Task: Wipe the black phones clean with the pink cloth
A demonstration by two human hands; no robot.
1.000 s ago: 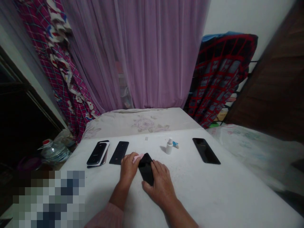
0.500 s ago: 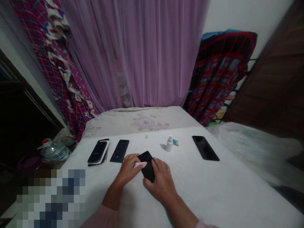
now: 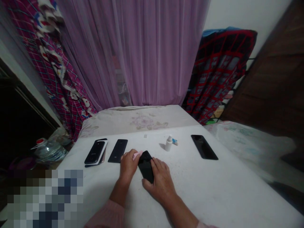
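Observation:
A black phone (image 3: 146, 167) lies on the white-covered table, slanted between my two hands. My right hand (image 3: 161, 179) grips its right edge, with the thumb near the lower end and the fingers along the side. In my left hand (image 3: 129, 164) is a small pink cloth (image 3: 137, 154), pinched at the phone's upper left edge. Part of the cloth is hidden by the fingers. Just beyond my left hand lies a dark phone back cover (image 3: 118, 150). A white spray bottle (image 3: 168, 144) stands upright past my right hand, beside a small blue and white packet (image 3: 175, 142).
Several stacked phones (image 3: 95, 152) lie at the table's left. Another black phone (image 3: 204, 147) lies at the right. A small grey square (image 3: 145, 136) sits near the cloth's fold. Purple curtains (image 3: 161, 53) hang behind, and a large water bottle (image 3: 51, 150) stands off the left side.
My left hand has slid the pink cloth from the middle of the phone to its upper left edge. My right hand keeps its hold. The view has shifted slightly.

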